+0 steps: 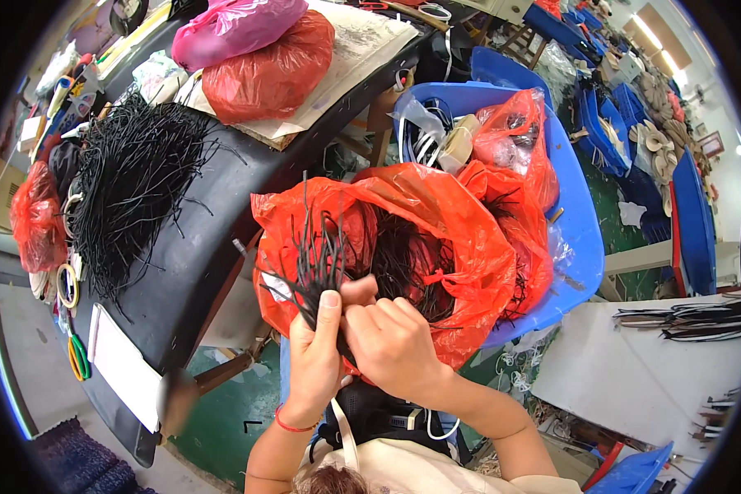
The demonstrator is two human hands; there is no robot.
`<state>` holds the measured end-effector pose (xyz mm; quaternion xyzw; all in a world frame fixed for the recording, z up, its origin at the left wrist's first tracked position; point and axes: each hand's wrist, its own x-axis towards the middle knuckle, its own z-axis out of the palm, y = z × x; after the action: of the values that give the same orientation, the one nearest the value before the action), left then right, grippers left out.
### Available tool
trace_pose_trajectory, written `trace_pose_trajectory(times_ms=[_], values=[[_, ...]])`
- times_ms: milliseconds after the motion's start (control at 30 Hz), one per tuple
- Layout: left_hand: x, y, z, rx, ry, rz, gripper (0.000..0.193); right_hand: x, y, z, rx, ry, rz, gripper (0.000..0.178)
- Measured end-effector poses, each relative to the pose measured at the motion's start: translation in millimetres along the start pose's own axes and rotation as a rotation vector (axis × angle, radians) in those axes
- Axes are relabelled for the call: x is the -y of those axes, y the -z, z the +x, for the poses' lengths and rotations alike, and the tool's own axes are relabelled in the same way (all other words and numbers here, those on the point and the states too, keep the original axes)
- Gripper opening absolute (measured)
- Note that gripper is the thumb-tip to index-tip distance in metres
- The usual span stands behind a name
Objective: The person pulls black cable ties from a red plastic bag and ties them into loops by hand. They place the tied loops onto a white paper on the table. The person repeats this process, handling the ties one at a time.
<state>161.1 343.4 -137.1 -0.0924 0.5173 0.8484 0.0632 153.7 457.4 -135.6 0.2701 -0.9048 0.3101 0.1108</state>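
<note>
A bundle of thin black cords stands up out of my left hand, whose fingers are wrapped round it with the thumb pressed on top. My right hand is closed against the same bundle, its fingers curled. Whatever sits inside those fingers is hidden. Both hands are over the near rim of an open red plastic bag. More dark cords lie inside this bag, partly covered by its folds. A red band circles my left wrist.
A large heap of black cords covers part of the black table at left. Pink and red filled bags lie on cardboard behind. A blue bin surrounds the red bags. Scissors and white paper lie at the table's left edge.
</note>
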Motion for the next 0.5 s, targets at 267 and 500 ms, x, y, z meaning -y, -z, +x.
trace_pose_trajectory(times_ms=[267,500], values=[[-20,23,6,-0.26,0.012,-0.234,0.027,-102,-18,3,0.083,-0.383,0.143,0.017],[-16,18,6,-0.161,0.044,-0.155,0.026,-140,-62,-12,0.143,-0.575,0.08,0.023]])
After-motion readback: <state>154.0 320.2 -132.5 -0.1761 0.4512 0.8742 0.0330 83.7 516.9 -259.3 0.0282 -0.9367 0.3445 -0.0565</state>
